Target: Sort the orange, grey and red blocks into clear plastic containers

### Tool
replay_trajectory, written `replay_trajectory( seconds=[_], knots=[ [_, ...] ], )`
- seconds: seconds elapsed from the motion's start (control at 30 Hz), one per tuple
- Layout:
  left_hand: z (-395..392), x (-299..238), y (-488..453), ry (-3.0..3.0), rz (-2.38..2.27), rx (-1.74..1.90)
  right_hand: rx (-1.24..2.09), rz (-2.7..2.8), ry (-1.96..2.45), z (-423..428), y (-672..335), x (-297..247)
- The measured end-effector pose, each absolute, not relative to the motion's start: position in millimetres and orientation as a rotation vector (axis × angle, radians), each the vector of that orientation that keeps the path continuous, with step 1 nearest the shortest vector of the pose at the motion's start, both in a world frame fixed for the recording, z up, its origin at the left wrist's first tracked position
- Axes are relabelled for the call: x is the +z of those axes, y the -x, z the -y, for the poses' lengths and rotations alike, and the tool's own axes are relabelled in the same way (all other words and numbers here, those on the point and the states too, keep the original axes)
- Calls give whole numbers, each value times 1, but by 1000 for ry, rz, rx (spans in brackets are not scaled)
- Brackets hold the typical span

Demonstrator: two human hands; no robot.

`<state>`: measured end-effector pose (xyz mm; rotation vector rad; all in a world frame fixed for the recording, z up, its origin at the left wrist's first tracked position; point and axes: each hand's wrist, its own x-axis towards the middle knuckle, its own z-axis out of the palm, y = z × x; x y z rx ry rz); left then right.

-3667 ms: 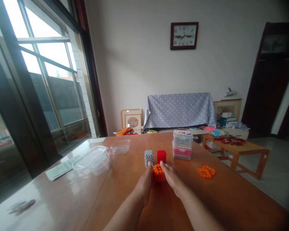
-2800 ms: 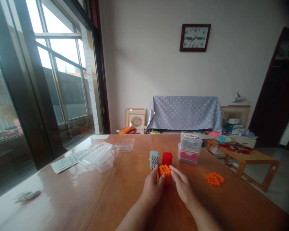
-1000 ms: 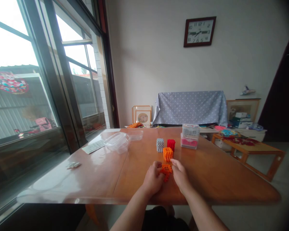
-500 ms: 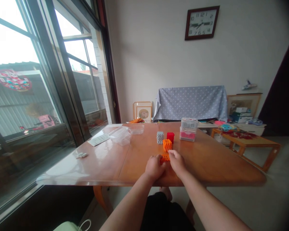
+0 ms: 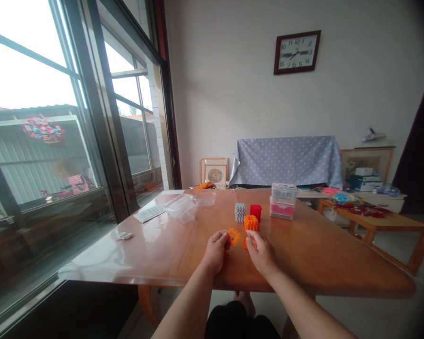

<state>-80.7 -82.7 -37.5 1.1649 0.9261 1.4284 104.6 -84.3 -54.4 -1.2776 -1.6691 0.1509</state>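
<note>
A flat orange openwork piece with a toothed edge (image 5: 234, 236) is pinched between the thumb and fingers of my left hand (image 5: 215, 249), raised at a tilt over the table. My right hand (image 5: 263, 253) is curled around another orange toothed piece (image 5: 245, 243) low at the tabletop, its fingers covering much of it. Just beyond my right fingertips stands a stack of orange toothed pieces (image 5: 251, 222). Behind it are a red block of similar pieces (image 5: 256, 211) and a grey block (image 5: 240, 213).
Two stacked clear boxes (image 5: 283, 202), the lower one with pink contents, stand right of the blocks. Clear plastic containers (image 5: 180, 207), a printed sheet (image 5: 149, 213) and a small whitish item (image 5: 124, 236) lie on the wooden table (image 5: 155, 259). Windows line the left.
My left hand has moved left and slightly up with an orange piece, away from my right hand. The view has tilted upward, so the scene sits lower in the picture.
</note>
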Motion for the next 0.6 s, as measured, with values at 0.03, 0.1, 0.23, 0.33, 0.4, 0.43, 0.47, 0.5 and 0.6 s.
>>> replay_trajectory(
  seconds=[0.03,0.1,0.23,0.33,0.4,0.43,0.47,0.5,0.6],
  knots=[
    [82,-38,81,-1151,-911,1427,111,1720,1265,87,-103,-52],
    [81,-38,80,-1136,-888,1421,70,1793,1249,92,-100,-49],
    [82,-39,78,-1121,-865,1421,52,1826,1296,97,-93,-45],
    [84,-39,78,-1120,-854,1419,66,1834,1322,96,-92,-46],
    [86,-39,77,-1131,-842,1410,102,1831,1300,94,-93,-49],
    [87,-38,77,-1136,-834,1402,132,1813,1280,93,-94,-51],
    [89,-38,77,-1147,-826,1392,171,1784,1257,91,-95,-54],
    [91,-37,77,-1166,-824,1381,218,1746,1231,89,-96,-56],
    [95,-34,75,-1270,-835,1351,378,1626,1144,82,-100,-63]
  ],
)
